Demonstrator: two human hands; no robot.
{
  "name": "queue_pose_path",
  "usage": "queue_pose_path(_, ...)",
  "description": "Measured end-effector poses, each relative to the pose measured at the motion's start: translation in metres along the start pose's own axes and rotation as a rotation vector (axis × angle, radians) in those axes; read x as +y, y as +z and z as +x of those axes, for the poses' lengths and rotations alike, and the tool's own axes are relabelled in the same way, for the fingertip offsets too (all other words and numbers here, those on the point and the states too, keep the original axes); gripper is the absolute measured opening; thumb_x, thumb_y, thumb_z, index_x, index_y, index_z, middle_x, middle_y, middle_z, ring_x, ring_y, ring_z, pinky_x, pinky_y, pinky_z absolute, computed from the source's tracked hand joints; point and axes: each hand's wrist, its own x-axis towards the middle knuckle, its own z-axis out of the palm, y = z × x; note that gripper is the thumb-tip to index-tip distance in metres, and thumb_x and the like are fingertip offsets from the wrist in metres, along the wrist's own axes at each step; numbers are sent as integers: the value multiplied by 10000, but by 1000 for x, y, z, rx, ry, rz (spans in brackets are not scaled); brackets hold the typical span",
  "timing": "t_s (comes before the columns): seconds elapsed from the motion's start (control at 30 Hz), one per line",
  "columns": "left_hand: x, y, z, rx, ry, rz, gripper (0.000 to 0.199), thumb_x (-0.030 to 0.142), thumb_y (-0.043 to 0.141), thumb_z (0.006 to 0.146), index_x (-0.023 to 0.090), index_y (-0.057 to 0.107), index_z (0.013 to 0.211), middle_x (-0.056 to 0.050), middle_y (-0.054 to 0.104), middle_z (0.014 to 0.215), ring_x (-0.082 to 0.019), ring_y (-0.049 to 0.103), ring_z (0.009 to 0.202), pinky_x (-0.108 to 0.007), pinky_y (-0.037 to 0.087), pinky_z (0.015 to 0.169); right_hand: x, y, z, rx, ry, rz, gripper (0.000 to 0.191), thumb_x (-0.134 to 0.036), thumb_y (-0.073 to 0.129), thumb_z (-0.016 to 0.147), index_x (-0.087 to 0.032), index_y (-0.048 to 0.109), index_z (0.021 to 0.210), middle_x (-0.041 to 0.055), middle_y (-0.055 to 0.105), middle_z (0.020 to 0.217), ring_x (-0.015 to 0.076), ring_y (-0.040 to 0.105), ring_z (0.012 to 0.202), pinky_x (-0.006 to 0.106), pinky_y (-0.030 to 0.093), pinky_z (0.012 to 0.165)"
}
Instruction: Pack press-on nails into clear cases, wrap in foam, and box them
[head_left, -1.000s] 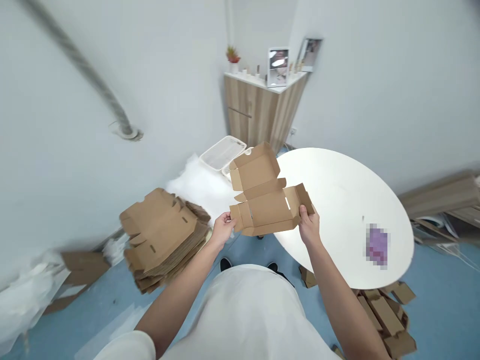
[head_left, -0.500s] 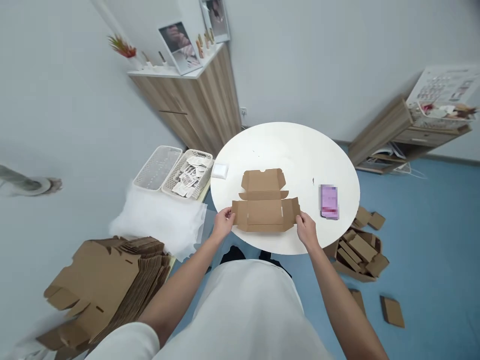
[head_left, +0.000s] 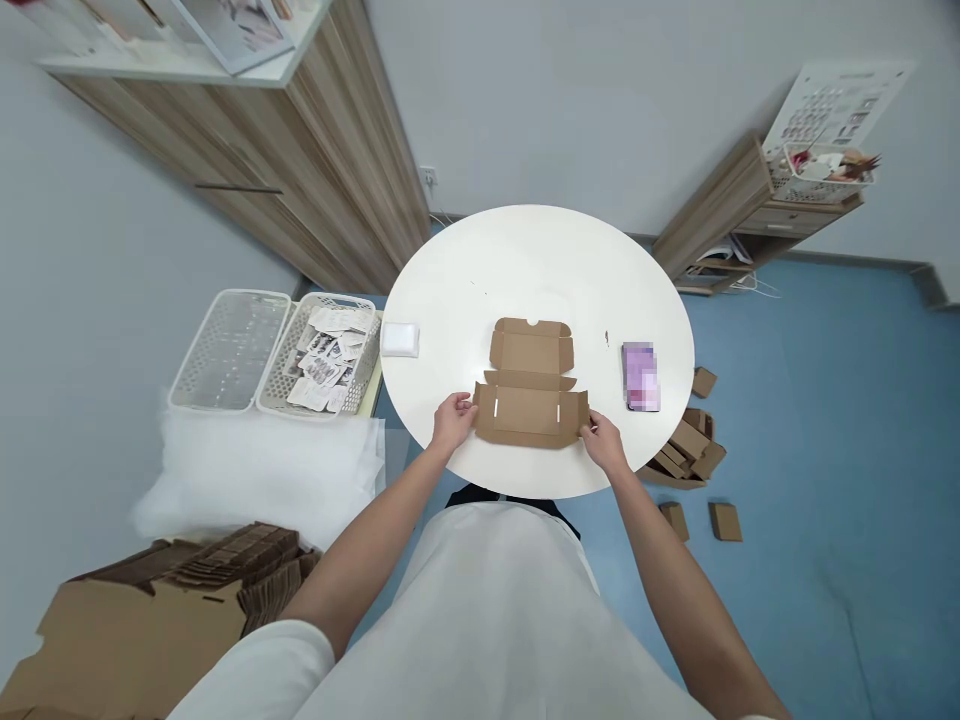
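A brown cardboard box blank (head_left: 527, 410) lies unfolded on the round white table (head_left: 555, 265), its side flaps partly raised. My left hand (head_left: 454, 420) pinches the flap at its left end, thumb and fingers closed at the edge. At the opposite end my right hand (head_left: 602, 440) grips the right flap near its lower corner. The blank's lid part, with a small notch, points away from me. A phone (head_left: 640, 377) with a purple, pixelated screen is to the right of the blank. Near the table's left edge sits a small white stack (head_left: 400, 340).
Left of the table are a basket of printed packets (head_left: 322, 360), an empty-looking white basket (head_left: 229, 350), white foam sheets (head_left: 262, 465) and stacked flat cardboard (head_left: 127, 630). Folded boxes (head_left: 686, 445) fill a carton on the floor at right. Cabinets stand behind.
The view has shifted, bringing the left baskets nearer. Both hands still hold the blank's ends, and its side flaps stand up a little more.
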Motion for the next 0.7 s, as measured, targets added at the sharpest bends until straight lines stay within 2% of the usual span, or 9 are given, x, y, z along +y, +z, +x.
queue_pose_path(0.1, 1, -3, 1, 15, 78, 131, 441, 300, 578, 710, 146, 501, 1116, -107, 581, 1003, -198, 566, 909, -357, 437, 825, 2, 2, 2, 21, 67, -95, 358, -293, 389, 691, -169, 582, 967, 31, 559, 755, 171, 494, 667, 295, 390, 630)
queue_pose_path(0.2, 6, -6, -12, 45, 266, 421, 591, 391, 626, 669, 188, 451, 1195, -133, 455, 1222, -284, 406, 1152, -444, 333, 939, 1, 3, 4, 121, 113, -193, 541, -365, 452, 699, -145, 473, 1193, 124, 534, 1033, 245, 498, 926, 368, 394, 784)
queue_pose_path(0.27, 10, -6, -23, -72, 405, 579, 604, 414, 672, 620, 221, 488, 1162, -122, 429, 1259, -312, 340, 1201, -479, 254, 985, -4, 2, 11, 174, 120, -251, 607, -400, 470, 707, -135, 426, 1251, 164, 467, 1172, 295, 423, 1083, 421, 345, 881)
queue_pose_path(0.37, 12, 0, -34, -265, 544, 734, 583, 386, 715, 582, 255, 525, 1118, -108, 438, 1264, -325, 312, 1221, -518, 149, 1017, -16, -3, 34, 164, 77, -237, 598, -423, 460, 735, -150, 419, 1265, 158, 449, 1236, 304, 376, 1159, 443, 307, 931)
queue_pose_path(0.43, 13, 7, -36, -314, 561, 807, 621, 345, 725, 579, 259, 502, 1153, -121, 425, 1283, -328, 300, 1232, -538, 113, 1019, -26, -7, 56, 121, 47, -156, 603, -441, 455, 747, -162, 399, 1279, 137, 480, 1232, 273, 410, 1145, 410, 328, 925)
queue_pose_path(0.57, 19, 21, -32, -328, 525, 932, 708, 258, 695, 614, 249, 408, 1261, -130, 346, 1361, -320, 251, 1270, -533, 101, 1026, -40, -7, 99, 51, 81, 3, 589, -462, 438, 764, -148, 414, 1262, 119, 575, 1127, 222, 516, 1027, 344, 384, 847)
queue_pose_path(0.63, 24, 25, -28, -324, 490, 986, 751, 251, 675, 628, 237, 352, 1305, -131, 301, 1393, -319, 216, 1290, -527, 101, 1029, -42, -4, 114, 37, 112, -22, 485, -439, 431, 765, -161, 515, 1154, 98, 625, 1013, 213, 548, 938, 334, 393, 793)
queue_pose_path(0.7, 29, 29, -24, -309, 455, 1021, 793, 261, 662, 633, 212, 301, 1338, -144, 254, 1416, -323, 180, 1305, -523, 100, 1028, -41, 0, 123, 18, 124, -105, 332, -392, 417, 763, -194, 606, 951, 59, 648, 854, 200, 559, 815, 325, 388, 732)
